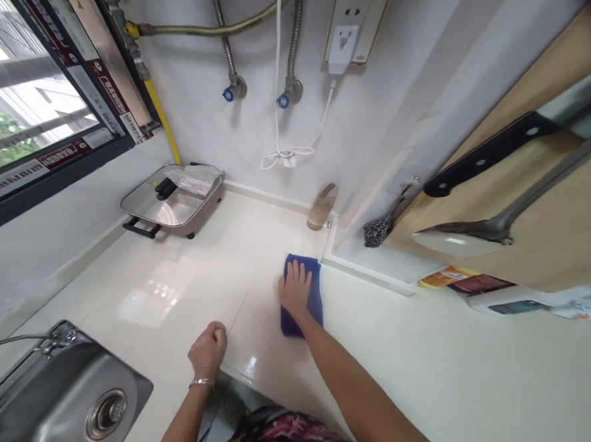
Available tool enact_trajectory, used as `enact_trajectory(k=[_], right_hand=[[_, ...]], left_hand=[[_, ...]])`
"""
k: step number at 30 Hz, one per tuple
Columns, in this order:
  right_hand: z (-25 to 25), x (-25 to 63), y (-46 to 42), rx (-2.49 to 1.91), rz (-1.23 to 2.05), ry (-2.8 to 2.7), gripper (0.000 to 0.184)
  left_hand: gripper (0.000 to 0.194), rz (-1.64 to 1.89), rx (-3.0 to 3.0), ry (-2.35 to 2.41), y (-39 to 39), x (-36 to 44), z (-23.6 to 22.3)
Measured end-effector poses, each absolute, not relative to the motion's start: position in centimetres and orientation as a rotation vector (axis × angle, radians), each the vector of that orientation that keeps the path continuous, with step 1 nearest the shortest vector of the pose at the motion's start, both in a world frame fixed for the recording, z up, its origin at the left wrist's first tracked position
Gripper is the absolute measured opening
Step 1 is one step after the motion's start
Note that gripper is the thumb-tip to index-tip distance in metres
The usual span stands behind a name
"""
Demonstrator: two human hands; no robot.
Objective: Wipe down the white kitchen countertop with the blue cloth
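Note:
A dark blue cloth (314, 300) lies flat on the white countertop (193, 274), close to the inner corner of the wall ledge. My right hand (295, 287) rests on its upper part, palm down with the fingers spread and stretched out. To the left, my left hand (208, 350) is closed in a fist on the counter near its front edge, with a bracelet at the wrist. Nothing shows in that fist. A thin seam line runs across the counter between the two hands.
A lidded electric pan (174, 205) stands in the back left corner. At lower left is a steel sink (61, 409). A brown object (322, 207) leans by the wall. Right, a knife (491, 152), a metal spatula (506, 225) and a scrubber (377, 231) hang near the ledge.

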State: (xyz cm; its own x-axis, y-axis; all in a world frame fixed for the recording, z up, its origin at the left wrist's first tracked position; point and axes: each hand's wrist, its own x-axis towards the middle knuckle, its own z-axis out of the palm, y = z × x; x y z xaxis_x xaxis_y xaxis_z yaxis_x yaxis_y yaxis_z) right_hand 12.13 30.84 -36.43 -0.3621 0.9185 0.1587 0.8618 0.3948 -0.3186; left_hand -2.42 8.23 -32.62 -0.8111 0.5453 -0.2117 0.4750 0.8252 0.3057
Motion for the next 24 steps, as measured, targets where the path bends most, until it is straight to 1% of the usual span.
enact_trajectory(k=[8, 14, 18, 21, 24], right_hand=[[-37.6, 21.1, 24.4, -1.481, 0.200, -2.442, 0.056], [-37.0, 27.2, 23.1, -1.139, 0.161, -2.596, 0.055], [-36.4, 27.6, 23.7, -1.002, 0.153, -2.735, 0.061], [-36.4, 26.1, 24.5, -1.087, 0.159, -2.733, 0.064], [-36.6, 23.6, 25.4, -1.288, 0.145, -2.669, 0.063]], left_hand=[[0.036, 0.349, 0.816, 2.706, 8.2, -2.5, -32.1], [0.037, 0.337, 0.825, 2.687, 8.4, -2.3, -31.4], [0.038, 0.327, 0.815, 2.692, 8.4, -2.2, -31.4], [0.037, 0.333, 0.809, 2.683, 8.4, -2.3, -31.4], [0.036, 0.355, 0.806, 2.685, 8.4, -2.3, -31.6]])
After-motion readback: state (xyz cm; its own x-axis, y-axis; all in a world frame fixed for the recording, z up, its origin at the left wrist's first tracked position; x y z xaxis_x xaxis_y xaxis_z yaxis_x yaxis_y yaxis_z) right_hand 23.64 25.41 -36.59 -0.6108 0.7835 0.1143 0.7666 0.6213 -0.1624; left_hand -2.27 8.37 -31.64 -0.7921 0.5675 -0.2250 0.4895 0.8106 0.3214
